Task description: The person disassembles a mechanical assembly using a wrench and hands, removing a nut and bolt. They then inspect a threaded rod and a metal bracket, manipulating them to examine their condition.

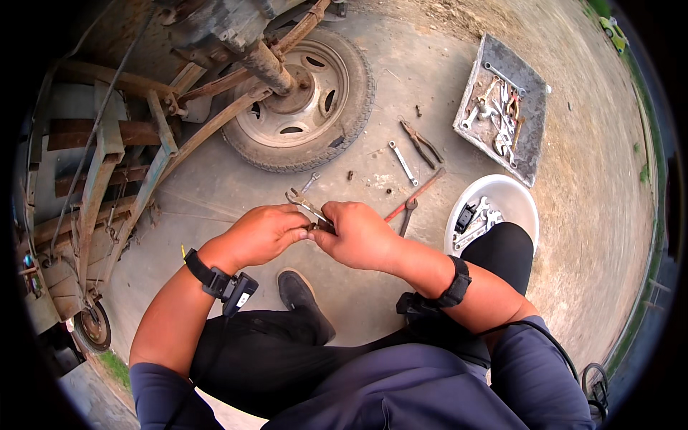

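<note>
On the near side of the wheel (pixel 304 102), the right hand (pixel 360 233) grips an open-ended wrench (pixel 309 206), probably stiff and fairly light, best held mid-shank; the left hand (pixel 261 232) curls inward, its hold unclear.

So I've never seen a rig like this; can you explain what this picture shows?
There's no robot: a person works with a bare left hand and bare right hand. A wide fisheye camera on the person's head looks down, so straight edges bend near the rim. The right hand holds a silver metal tool with a wrench-like open end; both hands meet at a small dark piece, too hidden to identify. On the grey concrete ground lie dark metal pliers, a slim silver double-ended wrench and a reddish rod. To the right are a grey rectangular tray and a round white plastic tub, both holding tools; at upper left is a dusty pale-rimmed wheel.
</note>
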Motion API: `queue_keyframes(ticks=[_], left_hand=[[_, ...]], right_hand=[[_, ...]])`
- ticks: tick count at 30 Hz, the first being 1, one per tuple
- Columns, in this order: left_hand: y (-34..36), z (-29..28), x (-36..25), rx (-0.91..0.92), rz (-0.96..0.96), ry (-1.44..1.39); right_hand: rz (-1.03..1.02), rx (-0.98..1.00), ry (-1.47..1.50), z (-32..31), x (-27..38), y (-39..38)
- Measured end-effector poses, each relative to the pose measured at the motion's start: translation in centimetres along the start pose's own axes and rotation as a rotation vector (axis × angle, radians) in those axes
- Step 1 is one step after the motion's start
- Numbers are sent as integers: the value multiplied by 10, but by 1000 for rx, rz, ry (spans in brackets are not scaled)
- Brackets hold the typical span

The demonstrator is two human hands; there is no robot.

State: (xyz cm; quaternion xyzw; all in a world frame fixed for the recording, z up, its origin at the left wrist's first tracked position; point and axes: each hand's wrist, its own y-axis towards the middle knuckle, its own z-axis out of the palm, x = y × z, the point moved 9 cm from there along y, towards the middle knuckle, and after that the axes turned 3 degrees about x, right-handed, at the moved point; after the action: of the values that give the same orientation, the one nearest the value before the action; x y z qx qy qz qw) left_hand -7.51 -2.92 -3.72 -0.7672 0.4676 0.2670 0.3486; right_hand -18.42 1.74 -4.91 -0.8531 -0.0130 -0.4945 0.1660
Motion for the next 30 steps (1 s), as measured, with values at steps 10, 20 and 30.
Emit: queue_keyframes(ticks=[10, 20, 30], left_hand=[[0, -3, -1, 66, -125, 1], [1, 3, 4, 66, -58, 17], [3, 1, -3, 23, -12, -2]], right_hand=[[-120, -180, -23, -11, 13, -12], [159, -24, 208, 2, -18, -6], [18, -129, 68, -13, 4, -7]])
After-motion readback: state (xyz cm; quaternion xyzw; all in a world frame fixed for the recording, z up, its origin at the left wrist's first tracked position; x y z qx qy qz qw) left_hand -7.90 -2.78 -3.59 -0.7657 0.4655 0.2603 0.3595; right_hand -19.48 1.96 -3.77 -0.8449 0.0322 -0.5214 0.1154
